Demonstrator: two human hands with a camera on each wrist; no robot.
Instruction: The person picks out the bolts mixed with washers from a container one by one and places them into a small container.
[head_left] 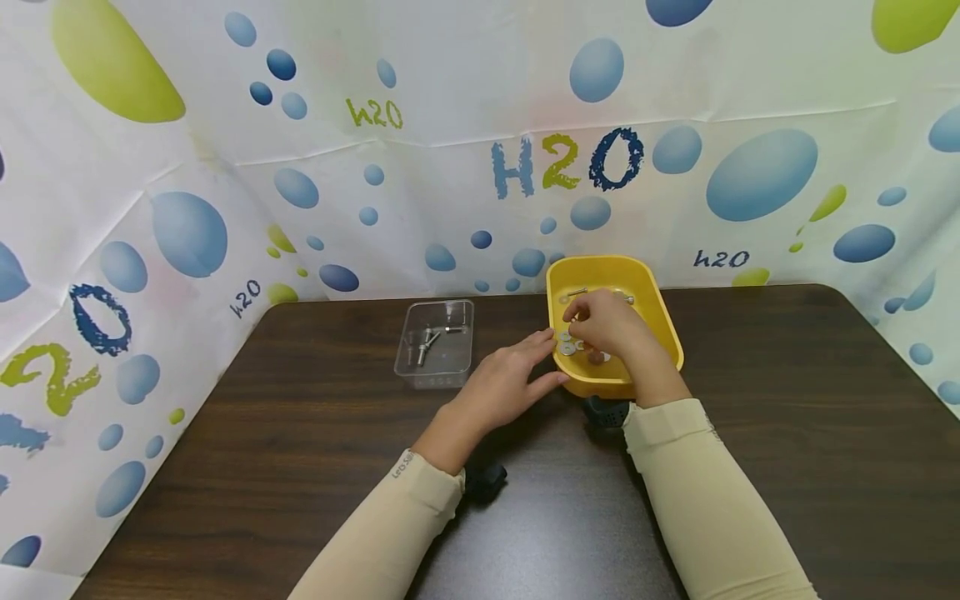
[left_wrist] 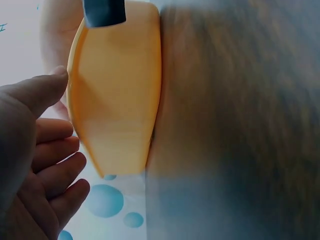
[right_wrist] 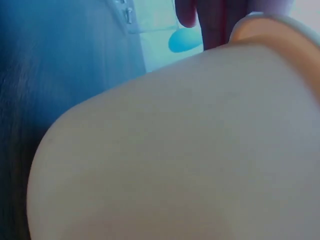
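Observation:
A yellow plastic bin point(head_left: 600, 389) stands near the table's back edge, with metal washers point(head_left: 567, 349) and a bolt point(head_left: 576, 292) inside. My right hand point(head_left: 609, 321) reaches into it with bent fingers; whether they pinch anything is hidden. At the bin's left rim rests my left hand point(head_left: 504, 377), its fingers extended and the thumb apart. The left wrist view shows this hand point(left_wrist: 45, 155) beside the bin's side point(left_wrist: 117, 90). In the right wrist view the bin's wall point(right_wrist: 160, 150) covers most of the picture, and left-hand fingers point(right_wrist: 212, 22) appear at the top.
To the left of the bin is a clear plastic box point(head_left: 450, 368) holding several bolts point(head_left: 427, 345). Black wrist devices point(head_left: 604, 411) sit under both cuffs. A white printed curtain point(head_left: 450, 100) hangs right behind the dark wooden table point(head_left: 300, 433).

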